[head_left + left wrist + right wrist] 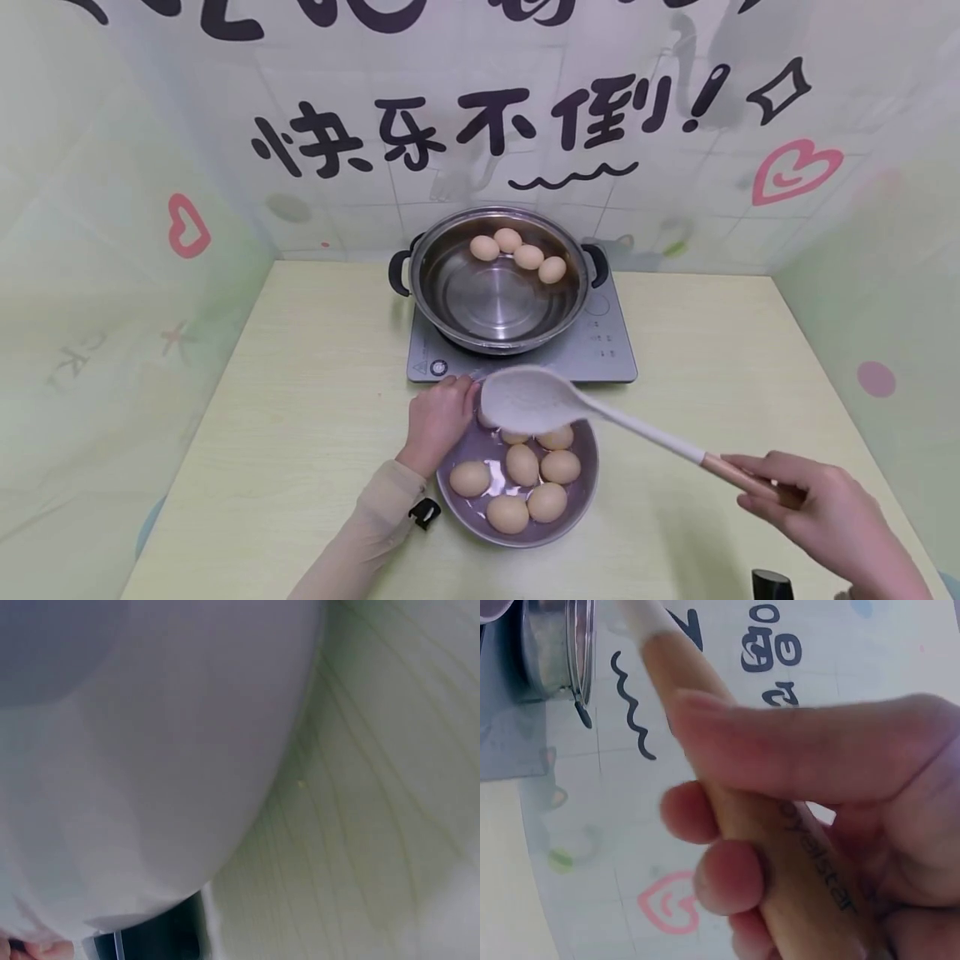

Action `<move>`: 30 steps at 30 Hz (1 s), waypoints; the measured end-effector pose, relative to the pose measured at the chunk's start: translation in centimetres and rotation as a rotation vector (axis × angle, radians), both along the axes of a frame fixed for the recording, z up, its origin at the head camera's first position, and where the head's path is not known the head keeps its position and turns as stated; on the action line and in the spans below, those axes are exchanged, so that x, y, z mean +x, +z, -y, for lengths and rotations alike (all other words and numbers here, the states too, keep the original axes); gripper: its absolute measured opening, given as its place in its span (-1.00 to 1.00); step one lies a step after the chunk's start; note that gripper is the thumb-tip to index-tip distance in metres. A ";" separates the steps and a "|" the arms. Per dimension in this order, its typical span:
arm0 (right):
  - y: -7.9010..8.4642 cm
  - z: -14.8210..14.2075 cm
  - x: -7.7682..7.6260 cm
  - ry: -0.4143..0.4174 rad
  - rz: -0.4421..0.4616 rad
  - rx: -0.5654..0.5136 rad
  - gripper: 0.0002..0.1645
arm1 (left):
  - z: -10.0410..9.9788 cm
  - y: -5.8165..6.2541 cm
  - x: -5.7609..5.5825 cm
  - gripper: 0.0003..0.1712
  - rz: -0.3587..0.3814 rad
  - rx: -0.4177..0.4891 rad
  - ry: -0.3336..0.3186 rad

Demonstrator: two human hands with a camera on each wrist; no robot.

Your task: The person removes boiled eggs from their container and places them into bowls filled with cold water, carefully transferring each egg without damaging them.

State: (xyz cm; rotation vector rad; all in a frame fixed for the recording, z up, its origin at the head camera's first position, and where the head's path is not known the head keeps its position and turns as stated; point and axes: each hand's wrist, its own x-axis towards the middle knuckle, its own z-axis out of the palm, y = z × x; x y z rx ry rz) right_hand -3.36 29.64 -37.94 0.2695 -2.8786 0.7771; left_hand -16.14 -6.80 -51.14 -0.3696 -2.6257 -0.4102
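Pale bench (300,433): left hand (438,421) grips the purple bowl (577,508) rim; right hand (817,508) clasps the spoon (536,400). Slide it gently under one egg (558,437), keeping the bowl steady.

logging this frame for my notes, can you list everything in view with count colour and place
pot: 1, steel with black handles, on the cooktop at the table's far side
eggs in pot: 4, tan, along the pot's far wall
cooktop: 1, grey, under the pot
bowl: 1, lilac, on the table near the person
eggs in bowl: 7 visible, tan, some partly hidden by the spoon
spoon: 1, white with wooden handle, its head over the bowl's far side
table: 1, pale yellow-green
left hand: 1, grips the bowl's far-left rim
right hand: 1, holds the spoon's wooden handle
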 end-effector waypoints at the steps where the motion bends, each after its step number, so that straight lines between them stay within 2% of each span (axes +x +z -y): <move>1: 0.2 0.2 -0.4 -0.020 -0.018 -0.010 -0.49 | 0.0 0.0 0.0 -0.75 0.001 0.002 0.000; 3: 0.7 0.8 -1.4 -0.064 -0.079 -0.016 -0.53 | 0.0 0.0 0.0 -0.75 0.002 0.000 0.002; 5: 1.1 1.4 -2.7 -0.099 -0.181 -0.010 -0.56 | 0.0 0.0 0.0 -0.75 0.001 -0.002 0.003; 9: 1.8 2.8 -5.6 -0.180 -0.398 0.116 -0.61 | 0.0 -0.1 0.0 -0.75 0.001 -0.007 0.006; 12: 1.8 3.7 -8.0 -0.231 -0.564 0.184 -0.66 | 0.0 -0.2 0.0 -0.75 0.010 -0.011 0.008; 17: 1.0 4.8 -11.8 -0.249 -0.775 0.187 -0.74 | 0.0 -0.1 0.1 -0.75 0.010 -0.009 0.007; 23: 0.5 5.8 -14.7 -0.229 -0.871 0.260 -0.71 | 0.0 0.0 0.1 -0.75 0.010 -0.008 0.008; 30: 0.7 6.0 -15.4 -0.203 -0.869 0.313 -0.70 | 0.0 -0.1 0.1 -0.75 0.003 -0.008 0.011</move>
